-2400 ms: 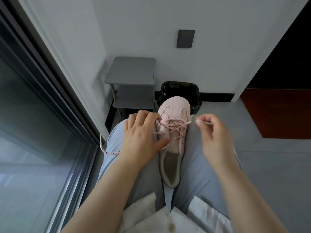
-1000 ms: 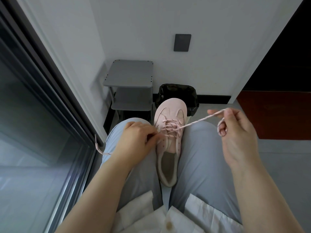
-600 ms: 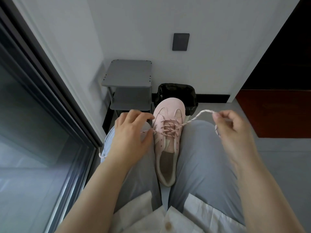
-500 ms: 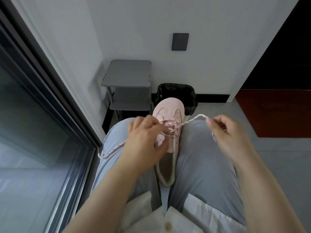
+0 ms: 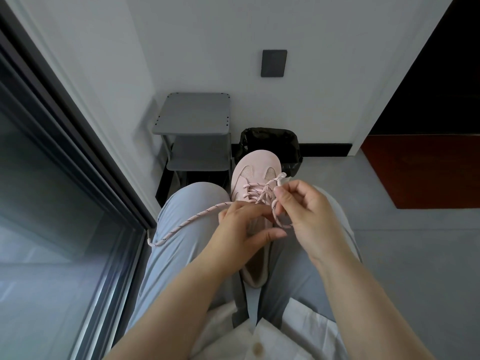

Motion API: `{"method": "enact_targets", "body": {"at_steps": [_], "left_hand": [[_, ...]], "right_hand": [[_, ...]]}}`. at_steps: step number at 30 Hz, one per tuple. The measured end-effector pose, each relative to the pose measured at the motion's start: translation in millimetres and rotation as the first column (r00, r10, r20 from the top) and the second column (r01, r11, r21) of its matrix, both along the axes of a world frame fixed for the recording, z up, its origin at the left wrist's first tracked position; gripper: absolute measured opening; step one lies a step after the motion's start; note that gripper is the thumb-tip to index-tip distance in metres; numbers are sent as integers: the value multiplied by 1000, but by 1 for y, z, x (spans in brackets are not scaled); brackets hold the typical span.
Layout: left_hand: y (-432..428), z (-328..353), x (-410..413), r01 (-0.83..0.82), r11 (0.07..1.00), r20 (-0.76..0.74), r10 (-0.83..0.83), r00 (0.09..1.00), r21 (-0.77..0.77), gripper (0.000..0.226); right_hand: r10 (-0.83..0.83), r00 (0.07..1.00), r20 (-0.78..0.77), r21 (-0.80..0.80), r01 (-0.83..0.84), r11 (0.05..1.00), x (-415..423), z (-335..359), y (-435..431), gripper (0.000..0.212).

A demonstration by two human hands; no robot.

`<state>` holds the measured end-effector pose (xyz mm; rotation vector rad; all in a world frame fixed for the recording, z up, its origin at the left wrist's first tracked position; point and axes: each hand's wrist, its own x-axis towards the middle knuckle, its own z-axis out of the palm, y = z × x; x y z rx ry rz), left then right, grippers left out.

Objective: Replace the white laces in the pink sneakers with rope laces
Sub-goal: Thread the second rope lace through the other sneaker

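A pink sneaker (image 5: pixel 253 168) lies between my thighs, toe pointing away, laced with a pink rope lace flecked with dark specks (image 5: pixel 255 191). My left hand (image 5: pixel 240 229) rests over the sneaker's tongue with its fingers curled on the lace, whose left end (image 5: pixel 191 220) trails across my left thigh. My right hand (image 5: pixel 306 211) pinches the right end of the lace just right of the eyelets, and a small loop hangs below its fingers. The sneaker's middle is hidden by both hands.
A grey two-shelf stand (image 5: pixel 196 126) and a black-lined bin (image 5: pixel 270 144) sit against the white wall ahead. A dark glass door frame (image 5: pixel 78 165) runs along the left. Grey floor and a red mat (image 5: pixel 426 172) lie to the right.
My right hand pulled the lace out to the right, then came back in close to the eyelets. My left hand shifted onto the tongue, and the left lace end now lies across my thigh.
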<state>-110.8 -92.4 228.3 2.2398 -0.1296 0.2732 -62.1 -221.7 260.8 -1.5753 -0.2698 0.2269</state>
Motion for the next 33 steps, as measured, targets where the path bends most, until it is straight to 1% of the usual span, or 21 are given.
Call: {"method": "enact_targets", "body": {"at_steps": [1,3,4,5,7,8,10,12,13,15,17,19,20,22,24,26,27,28,30,31,33], "left_hand": [[0,0,0,5,998,-17,-6,1000,-68,30],[0,4,0,-46,966,-58,32,998,-255,10],[0,6,0,-102,943,-77,82,994,-318,10],[1,6,-1,-154,924,-85,133,988,-350,14],[2,5,-1,-203,911,-80,187,979,-358,19],[2,4,-1,-206,917,-74,193,978,-340,21],[1,2,-1,-192,942,-50,185,981,-274,21],[1,1,-1,-153,962,-17,153,988,-225,17],[1,1,-1,-132,966,-2,135,991,-224,15],[-1,5,-2,-113,953,3,119,993,-280,10],[-2,7,-3,-117,933,-3,124,992,-341,7],[-1,6,-3,-133,927,-7,139,990,-352,9],[0,5,-2,-141,922,-18,144,989,-361,11],[1,4,0,-136,919,-48,128,991,-369,9],[0,4,1,-115,935,-64,99,993,-336,13],[-1,4,1,-133,954,-56,122,991,-267,19],[-1,2,2,-158,965,-49,151,987,-208,23],[-1,0,2,-181,973,-42,177,983,-142,24],[0,-5,4,-209,978,-14,209,978,-2,10],[0,-8,4,-209,976,0,209,978,60,6],[-1,-13,6,-206,969,9,207,978,138,15]], "right_hand": [[9,1000,-2,5,-9,1000,1,-3,0,16],[1,1000,26,-15,0,1000,3,-7,-1,15],[-32,998,49,-34,34,999,6,-10,-3,15],[-80,994,69,-41,83,996,8,-12,-5,14],[-154,983,101,-43,159,986,13,-12,-11,15],[-151,982,117,-51,158,986,13,-11,-13,15],[-55,989,136,-92,68,993,12,-9,-15,15],[58,984,170,-202,-22,979,8,-11,-13,12],[87,976,198,-268,-31,963,6,-13,-13,13],[116,964,239,-345,-27,938,6,-15,-13,16],[184,951,249,-378,-80,922,9,-14,-16,25],[279,936,216,-391,-179,903,11,-12,-19,35],[310,929,200,-376,-219,900,11,-11,-20,35],[315,929,191,-318,-245,916,11,-12,-21,27],[274,939,206,-275,-213,937,10,-15,-22,18],[200,936,290,-290,-113,950,11,-18,-23,6],[157,928,339,-314,-46,948,12,-20,-24,7],[127,915,382,-348,15,937,14,-22,-26,16],[122,898,424,-427,79,901,17,-25,-30,26],[136,890,435,-472,97,876,17,-25,-32,25],[154,874,460,-534,134,835,16,-27,-33,16]]}}
